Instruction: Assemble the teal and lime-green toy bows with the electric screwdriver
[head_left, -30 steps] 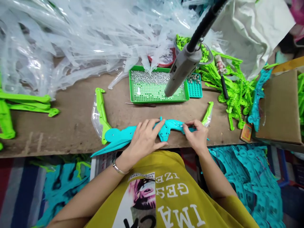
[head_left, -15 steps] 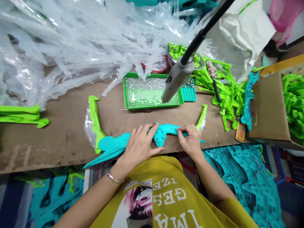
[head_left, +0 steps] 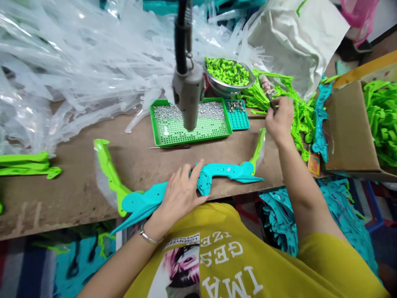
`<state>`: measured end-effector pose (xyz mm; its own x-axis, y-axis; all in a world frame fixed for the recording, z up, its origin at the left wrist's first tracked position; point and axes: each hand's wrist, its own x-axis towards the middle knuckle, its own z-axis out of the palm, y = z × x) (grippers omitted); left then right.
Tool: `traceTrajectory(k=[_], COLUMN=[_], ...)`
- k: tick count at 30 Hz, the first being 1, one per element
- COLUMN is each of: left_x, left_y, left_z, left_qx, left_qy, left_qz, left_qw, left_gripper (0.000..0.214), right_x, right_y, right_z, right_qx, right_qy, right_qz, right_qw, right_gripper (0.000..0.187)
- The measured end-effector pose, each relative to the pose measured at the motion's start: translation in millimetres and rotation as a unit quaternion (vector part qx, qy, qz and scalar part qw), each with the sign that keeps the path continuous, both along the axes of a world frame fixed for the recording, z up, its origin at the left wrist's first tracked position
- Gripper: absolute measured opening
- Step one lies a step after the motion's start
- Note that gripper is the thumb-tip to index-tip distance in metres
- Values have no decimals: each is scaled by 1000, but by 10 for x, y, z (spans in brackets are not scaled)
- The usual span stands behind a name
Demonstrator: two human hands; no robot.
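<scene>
A turquoise toy bow (head_left: 217, 169) lies along the table's front edge, with lime-green limbs (head_left: 111, 176) at both ends. My left hand (head_left: 181, 188) presses over its left-centre part, fingers on top and thumb at the near side. Off to the right, my right hand (head_left: 281, 118) is closed around the dark handle of a tool (head_left: 266, 85) whose far end is wrapped in white and red. That tool rests on a heap of lime-green plastic parts (head_left: 302, 118). A small pale spot shows on the bow's right half.
A grey powered screwdriver (head_left: 187, 97) hangs over a green tray (head_left: 161, 138) of screws. Beside the tray are a small turquoise tray (head_left: 238, 122) and a metal bowl (head_left: 225, 86) of green pieces. Translucent parts (head_left: 93, 62) pile up behind; a cardboard box (head_left: 350, 128) stands right.
My right hand has left the bow's right half and moved right and away from me to the wrapped tool's handle. My left hand stays on the bow. The hanging screwdriver appears further left.
</scene>
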<state>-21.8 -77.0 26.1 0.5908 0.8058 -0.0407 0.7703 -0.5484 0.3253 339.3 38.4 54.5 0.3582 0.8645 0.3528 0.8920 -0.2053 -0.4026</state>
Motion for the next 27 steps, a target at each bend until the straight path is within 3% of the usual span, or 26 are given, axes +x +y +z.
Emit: traceTrajectory(k=[3, 7, 10, 13, 15, 17, 20, 22, 27], left_x=[-29, -112, -198, -280, -320, -347, -371, -383, -403], left_y=[-99, -306, -473, -605, -670, -724, -793, -833, -917], left_z=[44, 89, 100, 97, 83, 63, 37, 25, -23], left_qx=[35, 94, 98, 57, 28, 11, -3, -15, -40], left_qy=[21, 40, 56, 57, 49, 40, 29, 26, 19], left_qz=[-7, -33, -49, -58, -58, -52, -42, -42, -41], left_qw=[999, 994, 992, 995, 997, 998, 999, 999, 998], left_gripper=[91, 89, 82, 80, 81, 81, 82, 85, 91], right_x=[412, 522, 509, 569, 620, 636, 554, 441, 100], right_y=[443, 623, 593, 507, 409, 254, -133, -509, -1708], right_z=[-164, -303, -228, -57, 70, 190, 342, 409, 437], right_qx=[-71, -123, -133, -129, -137, -155, -159, -141, -104], right_qy=[-31, 3, 18, 48, 90, 157, 241, 267, 320], right_qz=[-89, -105, -107, -91, -78, -65, -31, 1, 80], right_qw=[993, 987, 985, 986, 983, 973, 957, 953, 938], right_gripper=[38, 33, 35, 37, 24, 4, 8, 5, 28])
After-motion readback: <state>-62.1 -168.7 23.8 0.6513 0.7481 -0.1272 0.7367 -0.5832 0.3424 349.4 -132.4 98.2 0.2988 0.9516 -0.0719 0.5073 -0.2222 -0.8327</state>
